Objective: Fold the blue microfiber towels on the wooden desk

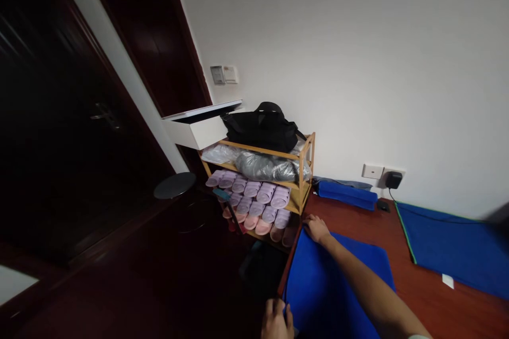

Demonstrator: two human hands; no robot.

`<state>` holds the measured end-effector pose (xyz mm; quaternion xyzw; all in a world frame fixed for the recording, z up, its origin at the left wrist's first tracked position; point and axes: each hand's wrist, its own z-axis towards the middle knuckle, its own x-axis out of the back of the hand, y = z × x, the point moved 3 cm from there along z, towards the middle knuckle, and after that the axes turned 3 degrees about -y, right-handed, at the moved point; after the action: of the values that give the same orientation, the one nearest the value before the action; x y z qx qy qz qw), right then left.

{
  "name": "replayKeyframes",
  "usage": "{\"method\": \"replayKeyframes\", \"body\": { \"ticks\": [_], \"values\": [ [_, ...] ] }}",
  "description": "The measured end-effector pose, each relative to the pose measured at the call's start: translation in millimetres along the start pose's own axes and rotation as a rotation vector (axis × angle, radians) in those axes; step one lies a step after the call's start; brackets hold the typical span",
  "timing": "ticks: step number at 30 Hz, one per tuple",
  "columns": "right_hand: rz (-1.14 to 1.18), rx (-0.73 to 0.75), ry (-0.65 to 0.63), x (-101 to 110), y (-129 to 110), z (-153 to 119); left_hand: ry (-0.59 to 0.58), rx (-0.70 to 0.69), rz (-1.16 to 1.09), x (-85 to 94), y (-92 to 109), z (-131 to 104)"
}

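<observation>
A blue cloth (pixel 342 275) lies on the reddish-brown wooden table (pixel 417 296), along its left edge. My right hand (pixel 317 229) is at the cloth's far left corner, fingers curled over it. Lower down, my left hand (pixel 277 320) has its fingers closed at the near left edge of the same cloth; its thumb side touches the fabric. My right forearm crosses over the cloth and hides part of it.
Against the wall are a folded blue cloth (pixel 347 194) and a black plug adapter (pixel 393 179). Another blue cloth with green edging (pixel 457 243) lies to the right. A wooden shoe rack (pixel 302 175) holds slippers (pixel 280 197) and a black bag (pixel 262 130). A round stool (pixel 175 185) stands left.
</observation>
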<state>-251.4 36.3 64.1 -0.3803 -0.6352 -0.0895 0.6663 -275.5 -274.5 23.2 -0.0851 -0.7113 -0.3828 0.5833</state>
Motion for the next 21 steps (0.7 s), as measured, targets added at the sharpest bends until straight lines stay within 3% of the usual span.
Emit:
{"method": "replayKeyframes", "body": {
  "ticks": [6,11,16,21],
  "values": [
    [0.022,-0.022,0.03,5,-6,-3,-0.111,-0.024,-0.059,5.1,-2,4],
    [0.146,0.098,0.11,42,-8,-32,-0.235,0.117,-0.134,29.5,2,8],
    [0.236,0.237,0.209,105,9,-102,-0.213,0.024,-0.132,51.0,16,7],
    [0.35,0.303,0.36,173,34,-195,-0.092,-0.152,-0.456,91.0,45,1]
  ]
}}
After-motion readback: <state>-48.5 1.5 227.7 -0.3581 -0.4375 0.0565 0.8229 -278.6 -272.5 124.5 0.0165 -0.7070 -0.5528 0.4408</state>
